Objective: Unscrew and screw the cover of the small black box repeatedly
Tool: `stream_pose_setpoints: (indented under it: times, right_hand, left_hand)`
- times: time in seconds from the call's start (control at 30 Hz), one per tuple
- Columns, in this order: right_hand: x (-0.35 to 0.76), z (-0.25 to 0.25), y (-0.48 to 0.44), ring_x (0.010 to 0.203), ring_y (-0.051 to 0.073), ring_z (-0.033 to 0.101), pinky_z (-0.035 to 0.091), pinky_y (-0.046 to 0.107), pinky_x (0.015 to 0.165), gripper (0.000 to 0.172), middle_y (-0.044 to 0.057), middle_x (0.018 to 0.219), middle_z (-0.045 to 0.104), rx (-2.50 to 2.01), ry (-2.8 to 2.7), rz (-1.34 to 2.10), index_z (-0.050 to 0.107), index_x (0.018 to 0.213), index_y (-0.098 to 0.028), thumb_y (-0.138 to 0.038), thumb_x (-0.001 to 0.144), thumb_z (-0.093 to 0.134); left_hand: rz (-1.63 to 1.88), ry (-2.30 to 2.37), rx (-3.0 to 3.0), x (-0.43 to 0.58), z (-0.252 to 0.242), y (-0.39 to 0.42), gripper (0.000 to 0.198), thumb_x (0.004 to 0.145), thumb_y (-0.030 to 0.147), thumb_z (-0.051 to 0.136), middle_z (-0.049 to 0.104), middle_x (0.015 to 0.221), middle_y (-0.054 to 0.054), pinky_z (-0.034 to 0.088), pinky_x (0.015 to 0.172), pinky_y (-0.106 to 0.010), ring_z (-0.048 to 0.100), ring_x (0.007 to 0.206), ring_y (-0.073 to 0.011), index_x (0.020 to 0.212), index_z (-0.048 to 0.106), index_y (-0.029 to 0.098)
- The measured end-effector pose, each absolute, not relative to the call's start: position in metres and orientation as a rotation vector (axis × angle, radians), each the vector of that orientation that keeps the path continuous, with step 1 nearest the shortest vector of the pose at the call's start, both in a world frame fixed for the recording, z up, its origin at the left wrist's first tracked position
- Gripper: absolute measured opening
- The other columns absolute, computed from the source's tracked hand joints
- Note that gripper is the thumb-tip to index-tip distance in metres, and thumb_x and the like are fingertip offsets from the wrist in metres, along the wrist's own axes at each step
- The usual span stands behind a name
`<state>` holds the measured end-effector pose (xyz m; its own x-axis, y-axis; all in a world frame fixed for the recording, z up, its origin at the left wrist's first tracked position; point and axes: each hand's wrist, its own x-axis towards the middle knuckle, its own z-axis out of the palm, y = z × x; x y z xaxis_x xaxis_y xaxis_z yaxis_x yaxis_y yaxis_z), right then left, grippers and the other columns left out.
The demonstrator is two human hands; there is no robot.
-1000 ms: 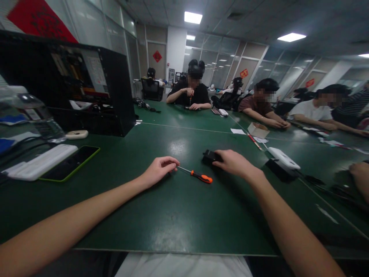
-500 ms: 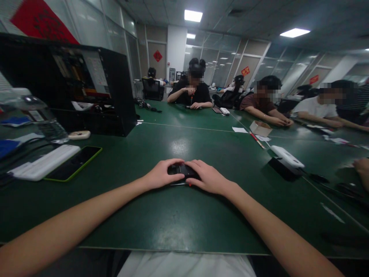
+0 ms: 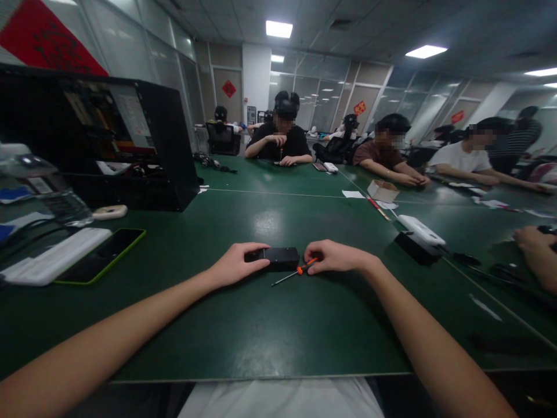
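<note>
A small black box-shaped device [image 3: 282, 258] lies on the green table in front of me. My left hand [image 3: 237, 264] grips its left end, thumb on the near side and fingers over the far side. Just right of the box, my right hand [image 3: 333, 257] has its fingers closed around the orange-and-black handle of a screwdriver [image 3: 300, 270]. The screwdriver's metal shaft points left and toward me, in front of the box. Part of the handle is hidden by my fingers.
Left of me are a phone with a green edge [image 3: 102, 255], a white power strip [image 3: 61, 255], a plastic bottle [image 3: 54, 188] and an open black computer case [image 3: 163, 145]. To the right lies a white device [image 3: 421, 233]. Across the table sits a person [image 3: 278, 136] in black.
My right hand has left the black box, moved right and taken hold of the screwdriver's handle. My left hand keeps its grip on the box. The view has shifted slightly.
</note>
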<state>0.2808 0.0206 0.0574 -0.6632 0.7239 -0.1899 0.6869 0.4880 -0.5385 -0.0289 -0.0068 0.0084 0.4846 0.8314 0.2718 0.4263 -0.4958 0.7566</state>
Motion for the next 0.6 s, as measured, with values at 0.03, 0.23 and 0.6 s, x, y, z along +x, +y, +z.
stream_pose_setpoints:
  times: [0.03, 0.23, 0.6]
  right_hand:
    - [0.285, 0.058, 0.022, 0.08, 0.017, 0.06, 0.044, 0.027, 0.07, 0.035, 0.002, 0.091, 0.068, -1.254, -2.636, 0.972, 0.072, 0.095, -0.017, -0.045, 0.075, 0.077]
    - [0.301, 0.054, 0.034, 0.076, 0.015, 0.062, 0.048, 0.027, 0.07, 0.042, 0.003, 0.086, 0.068, -1.194, -2.26, 1.185, 0.069, 0.097, -0.013, -0.048, 0.074, 0.077]
    - [0.262, 0.039, 0.035, 0.084, 0.017, 0.068, 0.057, 0.031, 0.069, 0.068, 0.003, 0.109, 0.061, -0.957, -1.401, 0.773, 0.029, 0.136, -0.03, -0.057, 0.085, 0.064]
  left_hand:
    - [0.851, 1.033, 2.115, -0.029, 0.008, -0.007, 0.044, 0.089, 0.046, 0.067, 0.073, 0.125, -0.008, 0.051, 0.1, -0.04, 0.068, 0.113, -0.0293, 0.125, 0.071, 0.02]
    - [0.848, 1.035, 2.122, -0.029, 0.009, -0.007, 0.044, 0.09, 0.045, 0.067, 0.073, 0.125, -0.008, 0.051, 0.1, -0.039, 0.068, 0.113, -0.0288, 0.126, 0.07, 0.021]
    - [0.853, 1.036, 2.141, -0.028, 0.009, -0.009, 0.042, 0.091, 0.043, 0.066, 0.074, 0.122, -0.009, 0.052, 0.096, -0.039, 0.069, 0.109, -0.0286, 0.126, 0.069, 0.019]
